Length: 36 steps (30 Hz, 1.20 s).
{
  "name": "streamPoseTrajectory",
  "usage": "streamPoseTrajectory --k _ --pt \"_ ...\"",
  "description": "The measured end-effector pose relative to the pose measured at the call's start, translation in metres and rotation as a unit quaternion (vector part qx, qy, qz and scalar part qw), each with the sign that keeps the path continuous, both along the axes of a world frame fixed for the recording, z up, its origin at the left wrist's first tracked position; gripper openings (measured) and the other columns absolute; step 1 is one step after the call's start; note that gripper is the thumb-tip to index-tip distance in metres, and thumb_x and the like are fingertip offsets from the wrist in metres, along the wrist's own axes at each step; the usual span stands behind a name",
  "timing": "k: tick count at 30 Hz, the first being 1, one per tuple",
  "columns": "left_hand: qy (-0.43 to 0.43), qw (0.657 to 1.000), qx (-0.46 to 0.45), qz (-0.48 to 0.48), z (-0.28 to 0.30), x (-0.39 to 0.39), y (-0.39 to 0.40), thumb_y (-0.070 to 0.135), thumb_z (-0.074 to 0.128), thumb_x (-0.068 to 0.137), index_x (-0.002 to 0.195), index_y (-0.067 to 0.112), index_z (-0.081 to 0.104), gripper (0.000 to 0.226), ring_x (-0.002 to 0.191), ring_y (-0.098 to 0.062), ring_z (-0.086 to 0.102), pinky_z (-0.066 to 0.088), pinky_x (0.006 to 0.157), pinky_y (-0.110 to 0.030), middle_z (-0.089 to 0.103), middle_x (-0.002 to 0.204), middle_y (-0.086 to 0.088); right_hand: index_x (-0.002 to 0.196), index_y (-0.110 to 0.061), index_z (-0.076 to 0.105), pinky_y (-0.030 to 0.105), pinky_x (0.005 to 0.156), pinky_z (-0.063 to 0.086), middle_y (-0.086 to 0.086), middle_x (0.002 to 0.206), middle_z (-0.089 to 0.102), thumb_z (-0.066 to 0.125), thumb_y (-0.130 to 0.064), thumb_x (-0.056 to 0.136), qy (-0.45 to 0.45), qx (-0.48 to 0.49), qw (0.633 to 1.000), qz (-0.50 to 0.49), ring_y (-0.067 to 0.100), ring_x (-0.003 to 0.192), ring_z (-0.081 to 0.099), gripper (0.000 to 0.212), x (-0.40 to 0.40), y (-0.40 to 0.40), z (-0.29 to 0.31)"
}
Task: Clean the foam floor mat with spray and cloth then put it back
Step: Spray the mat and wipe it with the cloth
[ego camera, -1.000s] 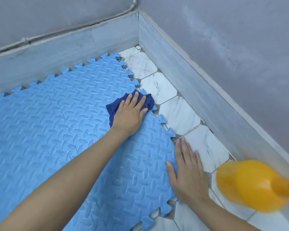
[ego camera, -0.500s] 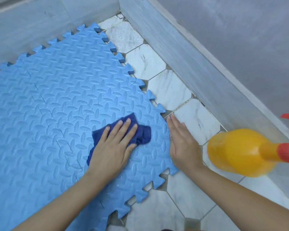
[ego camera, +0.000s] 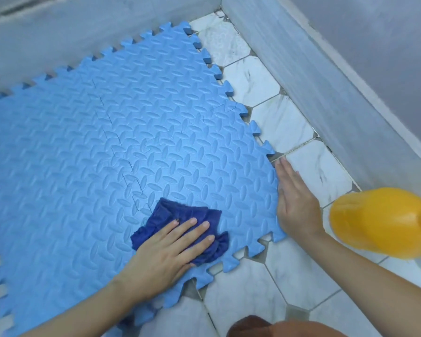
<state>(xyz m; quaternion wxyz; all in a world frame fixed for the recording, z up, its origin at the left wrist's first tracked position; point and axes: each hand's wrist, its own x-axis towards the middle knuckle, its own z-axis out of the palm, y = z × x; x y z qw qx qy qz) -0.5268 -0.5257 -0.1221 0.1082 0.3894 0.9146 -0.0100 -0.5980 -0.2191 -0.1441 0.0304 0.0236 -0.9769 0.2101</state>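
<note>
Foam mat [ego camera: 122, 152]: blue, with a raised oval tread pattern and interlocking toothed edges; lies flat on the floor, filling the left and centre of the view; its far edge runs along the far skirting; faint seams show where the tiles join
Cloth [ego camera: 180, 222]: dark blue, crumpled; lies on the near right part of the mat, close to the mat's near right corner; part of it is covered by the left hand
Left hand [ego camera: 170, 249]: laid flat on top of the cloth, palm down, fingers straight and slightly spread; it presses the cloth against the mat; the forearm runs in from the near left
Right hand [ego camera: 297, 203]: flat, fingers straight and held together, pointing away; it rests along the right edge of the mat, partly on the floor tiles; the thumb side touches the mat's toothed edge
Spray bottle [ego camera: 384, 220]: yellow body, blurred, at the right edge of the view, just right of the right hand; whether it stands or lies on the floor cannot be told; its head is cut off by the frame
Floor [ego camera: 277, 122]: white marbled tiles with grey joints; a bare strip shows between the mat and the right skirting
Walls [ego camera: 362, 32]: grey, with a pale skirting; they meet in a corner at the far side
</note>
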Motion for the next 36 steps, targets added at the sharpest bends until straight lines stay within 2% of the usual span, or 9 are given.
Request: streamPoseTrajectory --k 5,9,15,20,23,26,28,33,36 --pt "-0.019 0.973 -0.023 0.230 0.007 0.012 -0.117 0.043 0.016 0.101 0.150 0.022 0.025 0.054 0.141 -0.026 0.032 0.016 0.116 -0.037 0.029 0.155 -0.003 0.149 -0.008 0.039 0.023 0.114 0.026 0.004 0.157 0.037 0.032 -0.011 0.094 -0.018 0.000 1.000 -0.005 0.016 0.144 0.034 0.056 0.001 -0.001 0.002" --pt "-0.001 0.926 0.016 0.378 0.006 0.007 -0.108 0.042 0.021 0.099 0.147 0.018 0.033 0.055 0.141 -0.029 0.029 0.017 0.115 -0.039 0.031 0.154 -0.004 0.150 -0.007 0.036 0.021 0.114 0.021 0.007 0.158 0.034 0.030 -0.009 0.093 -0.041 0.025 0.999 0.001 0.019 0.145 0.031 0.057 -0.002 -0.003 0.003" --pt "0.028 0.996 0.045 0.075 0.001 0.028 0.014 0.041 0.030 0.099 0.142 0.029 0.042 0.046 0.138 -0.024 0.038 0.025 0.112 -0.040 0.040 0.150 0.001 0.144 0.000 0.038 0.058 0.111 0.029 0.020 0.148 0.040 0.025 -0.009 0.081 -0.073 0.126 0.989 0.006 0.038 0.133 0.042 0.065 -0.005 -0.010 0.012" --pt "0.012 0.985 0.038 0.165 0.003 0.015 -0.025 0.040 0.030 0.098 0.143 0.029 0.040 0.047 0.138 -0.021 0.038 0.029 0.113 -0.042 0.038 0.151 0.000 0.154 -0.007 0.019 0.061 0.118 0.002 0.011 0.164 0.013 0.035 -0.006 0.093 -0.123 0.131 0.981 -0.071 0.059 0.140 0.014 0.063 -0.013 -0.055 0.015" --pt "0.035 0.934 0.015 0.354 0.002 -0.007 -0.090 0.042 0.023 0.097 0.147 0.029 0.031 0.052 0.142 -0.024 0.031 0.023 0.114 -0.043 0.029 0.156 -0.002 0.154 -0.010 0.020 0.067 0.115 0.003 0.013 0.163 0.015 0.030 -0.010 0.095 -0.108 0.119 0.986 -0.052 0.062 0.140 0.010 0.060 -0.007 -0.060 0.017" --pt "0.013 0.820 0.030 0.571 0.005 -0.027 -0.168 0.040 0.021 0.102 0.151 0.029 0.018 0.051 0.147 -0.027 0.012 0.012 0.118 -0.045 0.011 0.161 -0.004 0.146 -0.003 0.032 0.079 0.103 0.015 0.018 0.156 0.030 0.024 -0.014 0.087 -0.095 0.125 0.988 -0.008 0.048 0.144 0.019 0.060 -0.001 -0.049 0.013" --pt "-0.013 0.790 0.035 0.612 0.006 -0.033 -0.195 0.040 0.020 0.102 0.152 0.028 0.015 0.052 0.147 -0.028 0.007 0.010 0.119 -0.047 0.007 0.161 -0.004 0.144 -0.001 0.036 0.081 0.100 0.018 0.019 0.154 0.034 0.024 -0.016 0.087 -0.094 0.135 0.986 0.007 0.043 0.145 0.023 0.060 -0.004 -0.052 0.014" --pt "-0.012 0.862 0.061 0.504 0.005 -0.035 -0.143 0.045 0.018 0.101 0.152 0.031 0.013 0.053 0.148 -0.023 0.003 0.010 0.119 -0.041 0.007 0.161 0.003 0.153 -0.005 0.028 0.057 0.120 0.007 0.011 0.163 0.021 0.022 -0.039 0.103 -0.080 0.106 0.984 0.119 0.029 0.152 0.013 0.060 -0.026 -0.092 0.017" --pt "0.018 0.925 0.044 0.377 0.003 -0.029 -0.091 0.046 0.018 0.100 0.150 0.029 0.025 0.053 0.146 -0.027 0.019 0.021 0.117 -0.043 0.022 0.158 0.000 0.156 -0.014 0.023 0.051 0.121 0.009 0.007 0.164 0.018 0.029 -0.036 0.105 -0.050 0.117 0.962 0.241 0.030 0.151 0.014 0.056 -0.044 -0.137 0.020"
